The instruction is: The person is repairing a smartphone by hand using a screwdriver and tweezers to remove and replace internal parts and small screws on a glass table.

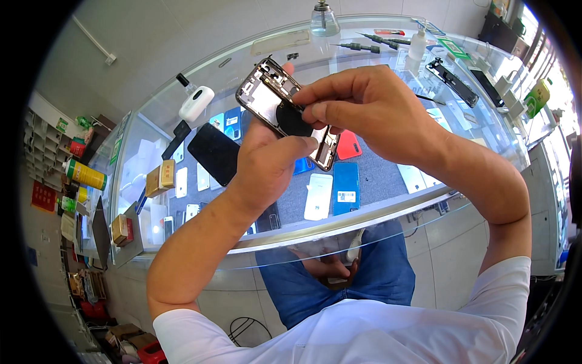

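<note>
the left hand (267,161) grips an opened phone frame (285,112) above the glass counter (388,209); the right hand (364,106) fingers pinch what seems a round black part (293,119) on it.

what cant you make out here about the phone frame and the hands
Head view:
- Phone frame: lower end hidden behind the left hand and right hand.
- Black round part: its kind too small to tell; right fingers cover its edge.
- Screwdrivers on the glass counter: tips too small.
</note>
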Demonstrator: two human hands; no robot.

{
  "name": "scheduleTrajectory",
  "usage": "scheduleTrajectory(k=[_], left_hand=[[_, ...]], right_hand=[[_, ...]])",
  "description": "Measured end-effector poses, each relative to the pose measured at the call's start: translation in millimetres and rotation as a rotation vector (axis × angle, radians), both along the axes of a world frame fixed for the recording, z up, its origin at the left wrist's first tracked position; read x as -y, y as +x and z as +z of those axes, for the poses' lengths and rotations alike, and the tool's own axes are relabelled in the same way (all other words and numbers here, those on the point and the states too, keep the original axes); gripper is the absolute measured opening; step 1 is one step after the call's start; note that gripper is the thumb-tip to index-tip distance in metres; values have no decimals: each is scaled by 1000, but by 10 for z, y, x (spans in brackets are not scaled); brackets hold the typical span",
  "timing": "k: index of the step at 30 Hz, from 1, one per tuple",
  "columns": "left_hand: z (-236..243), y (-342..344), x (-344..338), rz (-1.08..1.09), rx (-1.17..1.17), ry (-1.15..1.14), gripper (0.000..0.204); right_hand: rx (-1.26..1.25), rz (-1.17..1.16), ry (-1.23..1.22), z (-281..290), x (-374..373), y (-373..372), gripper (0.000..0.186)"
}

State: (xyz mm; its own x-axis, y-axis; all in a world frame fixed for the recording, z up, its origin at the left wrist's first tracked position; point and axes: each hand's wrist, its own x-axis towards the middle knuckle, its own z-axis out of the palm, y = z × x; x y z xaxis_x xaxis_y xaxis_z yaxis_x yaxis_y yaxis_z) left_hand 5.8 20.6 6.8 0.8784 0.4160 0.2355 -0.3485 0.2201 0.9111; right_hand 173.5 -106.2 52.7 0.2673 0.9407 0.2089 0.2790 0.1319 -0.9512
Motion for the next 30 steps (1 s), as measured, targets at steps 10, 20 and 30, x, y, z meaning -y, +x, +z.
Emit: scheduleTrajectory(k=[10, 20, 30], left_hand=[[8, 14, 27, -32, 3, 39, 106], [-38, 84, 58, -83, 12, 98, 106], [-21, 99, 127, -23, -9, 136, 100]], right_hand=[[62, -19, 68, -114, -19, -15, 36], [232, -121, 155, -133, -72, -61, 19], [386, -178, 158, -150, -80, -84, 15]])
